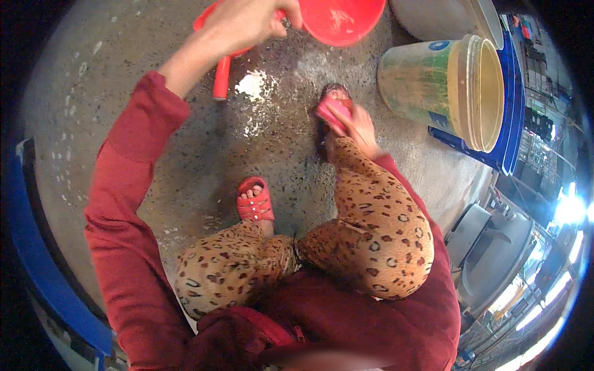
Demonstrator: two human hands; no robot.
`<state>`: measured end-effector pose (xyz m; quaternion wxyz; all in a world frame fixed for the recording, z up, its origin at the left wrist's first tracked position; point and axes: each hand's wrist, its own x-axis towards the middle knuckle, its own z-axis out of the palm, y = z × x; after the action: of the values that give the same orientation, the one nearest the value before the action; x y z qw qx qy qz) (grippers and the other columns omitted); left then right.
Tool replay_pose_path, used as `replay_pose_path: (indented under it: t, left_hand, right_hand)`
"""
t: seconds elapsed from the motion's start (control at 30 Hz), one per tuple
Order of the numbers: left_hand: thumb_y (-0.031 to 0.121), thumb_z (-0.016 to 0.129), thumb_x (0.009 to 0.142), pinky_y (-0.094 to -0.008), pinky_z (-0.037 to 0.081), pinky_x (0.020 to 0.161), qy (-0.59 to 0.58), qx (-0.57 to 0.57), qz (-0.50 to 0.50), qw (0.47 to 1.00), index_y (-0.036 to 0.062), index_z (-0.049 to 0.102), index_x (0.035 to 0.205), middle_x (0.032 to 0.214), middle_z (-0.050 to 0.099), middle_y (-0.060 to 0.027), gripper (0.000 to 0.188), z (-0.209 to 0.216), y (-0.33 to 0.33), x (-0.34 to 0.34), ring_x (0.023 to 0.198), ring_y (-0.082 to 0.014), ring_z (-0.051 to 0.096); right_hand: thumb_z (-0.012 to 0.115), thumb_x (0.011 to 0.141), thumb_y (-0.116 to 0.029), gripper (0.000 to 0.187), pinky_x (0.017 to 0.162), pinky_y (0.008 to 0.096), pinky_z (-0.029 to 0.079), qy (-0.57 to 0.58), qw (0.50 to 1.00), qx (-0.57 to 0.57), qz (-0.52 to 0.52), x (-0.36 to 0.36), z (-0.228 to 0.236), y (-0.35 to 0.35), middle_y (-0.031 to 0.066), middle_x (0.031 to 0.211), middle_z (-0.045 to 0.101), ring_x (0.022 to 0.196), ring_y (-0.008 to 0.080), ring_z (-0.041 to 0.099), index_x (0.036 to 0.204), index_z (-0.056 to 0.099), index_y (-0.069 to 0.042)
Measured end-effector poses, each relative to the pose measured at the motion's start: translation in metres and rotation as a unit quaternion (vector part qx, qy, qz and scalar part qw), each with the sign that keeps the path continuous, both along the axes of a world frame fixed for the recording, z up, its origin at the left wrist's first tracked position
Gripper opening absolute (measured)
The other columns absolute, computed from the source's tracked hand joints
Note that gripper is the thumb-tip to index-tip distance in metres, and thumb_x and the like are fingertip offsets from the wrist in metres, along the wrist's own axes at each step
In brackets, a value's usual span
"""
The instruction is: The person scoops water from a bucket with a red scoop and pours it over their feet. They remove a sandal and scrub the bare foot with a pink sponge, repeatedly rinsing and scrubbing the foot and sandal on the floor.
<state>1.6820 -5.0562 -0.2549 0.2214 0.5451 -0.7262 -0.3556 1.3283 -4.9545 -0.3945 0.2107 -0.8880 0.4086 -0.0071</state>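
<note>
At the top, my left hand [263,21] reaches over a red dipper [221,80], its straight handle pointing back toward me. The fingers curl at the dipper's far rim, and red shows between them. A wide red basin [341,21] lies just to the right of that hand. Lower down, my right hand [360,127] is closed on a pink-red block [336,116], pressed against the top of my right foot [336,93]. Whether the block is a sponge or a brush I cannot tell. My left foot wears a red sandal [254,199].
A pale bucket [427,83] with green and blue print lies tilted at the right, against a blue board [512,105]. Behind it is a grey tub [439,18]. Water glistens on the rough concrete floor [204,148]. A blue edge [46,260] curves along the left.
</note>
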Motion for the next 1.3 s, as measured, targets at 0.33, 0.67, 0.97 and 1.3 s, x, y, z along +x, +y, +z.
replay_pose_path:
  t: [0.33, 0.67, 0.97, 1.3]
  left_hand:
    - [0.004, 0.069, 0.070, -0.0336, 0.049, 0.069, 0.146, -0.033, 0.125, 0.981, -0.0021, 0.067, 0.086, 0.076, 0.064, -0.0115, 0.017, 0.024, -0.042, -0.019, 0.072, -0.0209, 0.063]
    - [0.001, 0.067, 0.073, -0.0296, 0.047, 0.073, 0.135, -0.021, 0.162, 0.977, -0.0018, 0.067, 0.085, 0.082, 0.066, -0.0081, 0.012, 0.028, -0.020, -0.025, 0.077, -0.0155, 0.061]
    - [0.000, 0.067, 0.075, -0.0239, 0.041, 0.059, 0.137, 0.097, 0.221, 0.961, -0.0007, 0.066, 0.083, 0.069, 0.058, 0.0005, 0.008, 0.035, -0.019, -0.035, 0.061, -0.0067, 0.051]
    - [-0.003, 0.065, 0.077, -0.0178, 0.038, 0.048, 0.270, 0.014, 0.235, 0.934, 0.0012, 0.064, 0.088, 0.066, 0.056, 0.0026, 0.012, 0.034, 0.004, -0.046, 0.053, -0.0031, 0.048]
  right_hand:
    - [0.058, 0.087, -0.038, 0.050, 0.090, 0.0444, 0.044, 0.008, 0.987, 0.104, -0.123, -0.045, 0.020, 0.019, 0.0173, 0.103, 0.051, 0.099, 0.0381, 0.054, 0.135, 0.048, -0.027]
    - [0.062, 0.085, -0.031, 0.048, 0.074, 0.0446, 0.047, -0.007, 0.974, 0.105, -0.202, -0.073, 0.006, 0.038, 0.0179, 0.095, 0.048, 0.082, 0.0359, 0.053, 0.132, 0.052, -0.026]
    - [0.058, 0.087, -0.036, 0.049, 0.074, 0.0466, 0.048, 0.038, 0.980, -0.030, -0.193, -0.035, -0.034, -0.029, 0.0170, 0.100, 0.047, 0.086, 0.0367, 0.053, 0.134, 0.047, -0.030]
    - [0.056, 0.087, -0.045, 0.053, 0.078, 0.0459, 0.046, 0.104, 0.931, -0.087, -0.338, -0.021, -0.038, -0.032, 0.0206, 0.098, 0.047, 0.093, 0.0379, 0.052, 0.136, 0.045, -0.027]
